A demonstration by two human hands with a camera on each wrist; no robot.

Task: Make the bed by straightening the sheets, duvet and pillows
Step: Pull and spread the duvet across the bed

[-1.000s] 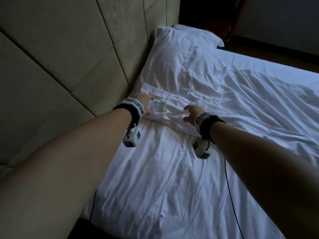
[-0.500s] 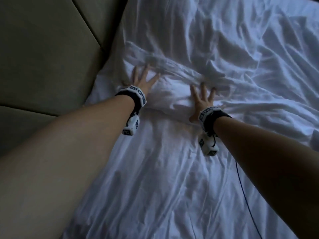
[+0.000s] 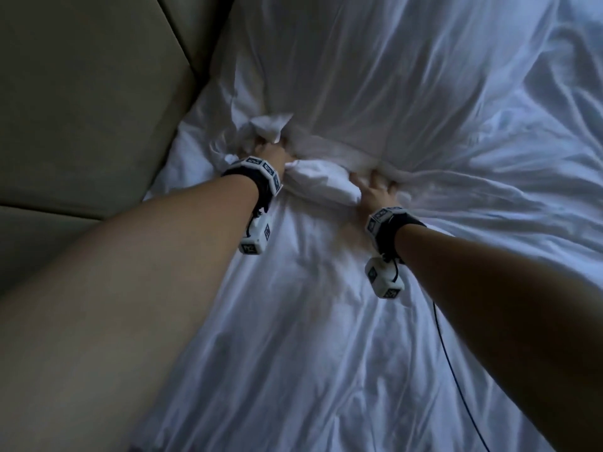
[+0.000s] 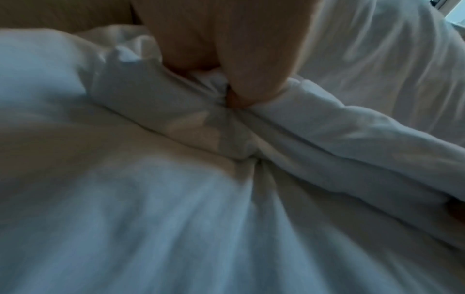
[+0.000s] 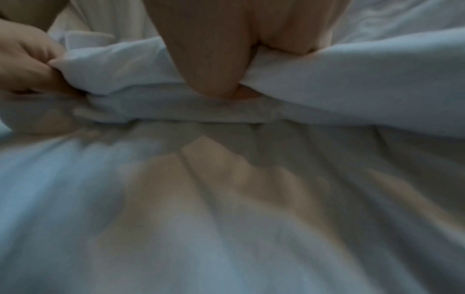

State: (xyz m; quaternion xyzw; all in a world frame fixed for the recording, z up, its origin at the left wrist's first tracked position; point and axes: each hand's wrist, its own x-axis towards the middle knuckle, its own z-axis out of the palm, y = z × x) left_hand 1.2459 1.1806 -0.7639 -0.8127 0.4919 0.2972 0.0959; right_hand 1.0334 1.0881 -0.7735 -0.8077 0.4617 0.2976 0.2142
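A white duvet [image 3: 408,93] lies rumpled across the bed, and its thick near edge [image 3: 321,179] is bunched into a roll. My left hand [image 3: 272,151] grips the left end of that roll next to the headboard; in the left wrist view its thumb and fingers [image 4: 251,87] pinch the gathered fabric [image 4: 327,135]. My right hand [image 3: 375,187] grips the roll a hand's width to the right, its thumb [image 5: 214,79] curled under the fold [image 5: 352,83]. The left hand [image 5: 27,65] also shows in the right wrist view, clenched on cloth. A creased white sheet [image 3: 310,337] lies below my wrists.
A padded beige headboard [image 3: 81,93] runs along the left, tight against the mattress. A thin dark cable [image 3: 456,370] trails from my right wrist across the sheet. Wrinkled white bedding [image 3: 538,190] fills the right side.
Half a second ago both hands lay flat with spread fingers on the fold. Now both have curled round it and bunched it up. My view has dropped closer to the bed.
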